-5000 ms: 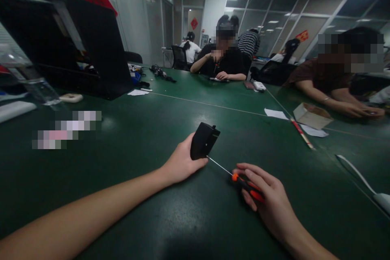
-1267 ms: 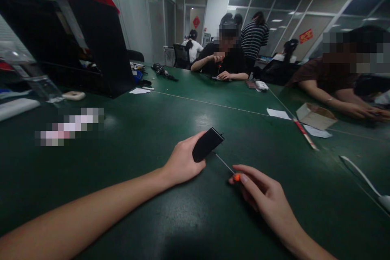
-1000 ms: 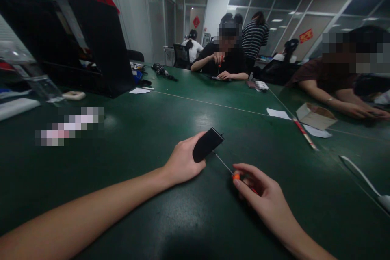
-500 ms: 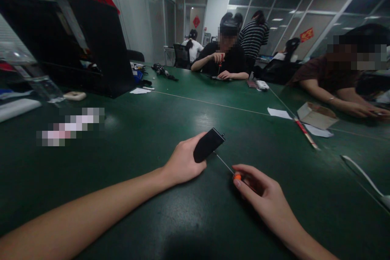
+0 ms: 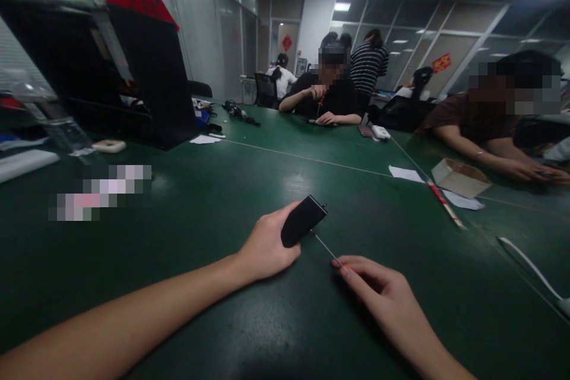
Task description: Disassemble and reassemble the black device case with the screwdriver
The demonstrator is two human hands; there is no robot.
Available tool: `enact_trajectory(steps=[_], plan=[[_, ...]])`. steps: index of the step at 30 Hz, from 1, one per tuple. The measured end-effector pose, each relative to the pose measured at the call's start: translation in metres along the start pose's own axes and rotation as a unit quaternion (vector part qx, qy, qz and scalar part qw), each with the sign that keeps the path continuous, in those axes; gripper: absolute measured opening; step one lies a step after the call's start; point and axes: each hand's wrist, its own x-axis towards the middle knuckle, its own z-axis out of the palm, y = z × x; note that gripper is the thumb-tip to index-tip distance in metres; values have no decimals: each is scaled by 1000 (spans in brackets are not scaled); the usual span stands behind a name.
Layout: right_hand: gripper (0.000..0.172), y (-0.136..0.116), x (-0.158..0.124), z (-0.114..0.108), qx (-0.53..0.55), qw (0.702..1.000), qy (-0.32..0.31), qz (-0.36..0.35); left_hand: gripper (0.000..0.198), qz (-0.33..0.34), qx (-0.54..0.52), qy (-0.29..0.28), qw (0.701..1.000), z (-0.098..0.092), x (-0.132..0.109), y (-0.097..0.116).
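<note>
The left hand (image 5: 269, 246) grips a black device (image 5: 303, 222) over the green surface (image 5: 214, 208), at the right hand (image 5: 385, 291)'s ten o'clock. The right hand pinches a screwdriver (image 5: 327, 248) aimed at the device's edge; straight alignment and steady, light pressure should prevent slipping.

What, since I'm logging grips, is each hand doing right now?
Left hand: closed, holding the black case.
Right hand: closed in a pinch, holding the screwdriver.
</note>
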Motion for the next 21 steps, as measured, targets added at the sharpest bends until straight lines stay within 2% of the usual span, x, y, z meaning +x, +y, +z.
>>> enact_trajectory(steps=[6, 9, 13, 21], plan=[[40, 1, -3, 1, 29, 997, -16, 66, 67, 2, 6, -5, 1000, -1, -1, 2], [42, 3, -2, 0, 40, 997, -23, 62, 70, 15, 13, 1, 1000, -1, -2, 2], [52, 4, -1, -1, 51, 995, -38, 78, 73, 40, 17, 10, 999, 0, -2, 0], [40, -1, -3, 1, 51, 994, -44, 83, 72, 29, 31, -2, 999, -1, -3, -2]])
